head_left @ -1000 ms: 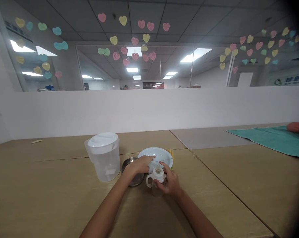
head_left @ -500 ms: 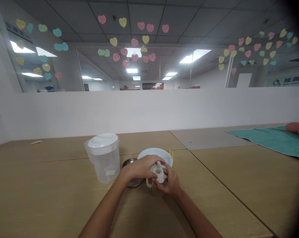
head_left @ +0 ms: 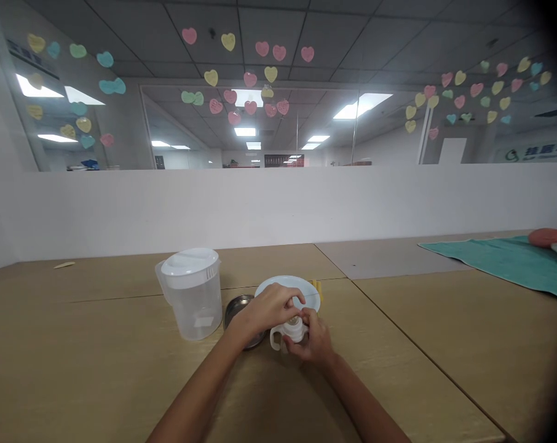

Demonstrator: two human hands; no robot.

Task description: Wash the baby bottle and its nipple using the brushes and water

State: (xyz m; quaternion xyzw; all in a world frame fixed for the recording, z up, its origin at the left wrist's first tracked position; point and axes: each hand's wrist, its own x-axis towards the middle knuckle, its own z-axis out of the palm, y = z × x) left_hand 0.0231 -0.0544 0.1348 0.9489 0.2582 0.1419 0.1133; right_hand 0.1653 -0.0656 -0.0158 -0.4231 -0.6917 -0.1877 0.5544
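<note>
A baby bottle (head_left: 294,332) with a white collar, a clear teat and white side handles is between my hands, close to the table's near side. My right hand (head_left: 319,339) is closed around its right side at the collar. From above, my left hand (head_left: 275,305) curls over the top, its fingers closed at the teat, which they partly cover. Behind the hands lies a pale blue-white plate (head_left: 285,283). A round metal dish (head_left: 237,304) sits beneath my left wrist, partly hidden by it.
On the left stands a clear plastic pitcher (head_left: 196,307) with a white lid. Something yellow (head_left: 318,289) lies by the plate's right edge. A green towel (head_left: 504,261) is spread at far right, with a pinkish-red item (head_left: 548,237) on it. A low white wall (head_left: 278,206) closes off the back.
My left fingers have come down and closed in over the teat. The left handle of the bottle shows more now. The other things stay in place; the view has shifted slightly.
</note>
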